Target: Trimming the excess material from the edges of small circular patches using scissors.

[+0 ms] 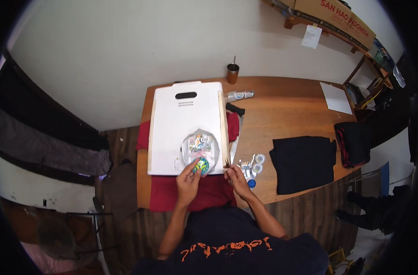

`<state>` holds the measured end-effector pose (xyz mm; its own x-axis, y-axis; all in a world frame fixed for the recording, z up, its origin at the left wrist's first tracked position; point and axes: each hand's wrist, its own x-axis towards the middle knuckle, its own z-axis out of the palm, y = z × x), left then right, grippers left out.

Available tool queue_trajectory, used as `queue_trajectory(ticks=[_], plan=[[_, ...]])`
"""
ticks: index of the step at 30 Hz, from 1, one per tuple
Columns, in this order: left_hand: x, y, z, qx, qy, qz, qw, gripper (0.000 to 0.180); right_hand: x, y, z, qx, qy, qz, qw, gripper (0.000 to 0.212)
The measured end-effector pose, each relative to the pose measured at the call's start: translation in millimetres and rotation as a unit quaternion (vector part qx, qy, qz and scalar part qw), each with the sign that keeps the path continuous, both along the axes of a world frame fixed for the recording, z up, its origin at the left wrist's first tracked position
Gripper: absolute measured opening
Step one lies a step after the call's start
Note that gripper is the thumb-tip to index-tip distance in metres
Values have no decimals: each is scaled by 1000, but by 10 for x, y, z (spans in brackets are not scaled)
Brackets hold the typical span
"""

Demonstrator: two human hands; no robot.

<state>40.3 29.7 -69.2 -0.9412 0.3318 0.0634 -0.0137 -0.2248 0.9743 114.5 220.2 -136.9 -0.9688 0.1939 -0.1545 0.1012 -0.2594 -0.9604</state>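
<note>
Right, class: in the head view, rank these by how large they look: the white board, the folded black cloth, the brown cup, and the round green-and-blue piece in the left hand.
1. White board
2. Folded black cloth
3. Brown cup and round piece: too alike to rank.

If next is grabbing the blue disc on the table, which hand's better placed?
Right, likely. The right hand is beside the blue disc, though it holds a small dark tool. The left hand is farther off, at the white board's near edge, holding a green-and-blue disc.
</note>
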Motion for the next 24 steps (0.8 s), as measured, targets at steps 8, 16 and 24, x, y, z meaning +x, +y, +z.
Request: queue_trajectory(ticks=[8, 16, 24], plan=[[-37, 111, 390, 42, 20, 37, 998, 40, -99, -147, 598, -117, 21, 64, 991, 37], [27, 186, 484, 52, 86, 50, 994, 38, -211, -282, 994, -90, 96, 98, 987, 41], [97, 271, 507, 41, 92, 85, 991, 39, -130, -356, 932, -139, 106, 73, 982, 36]])
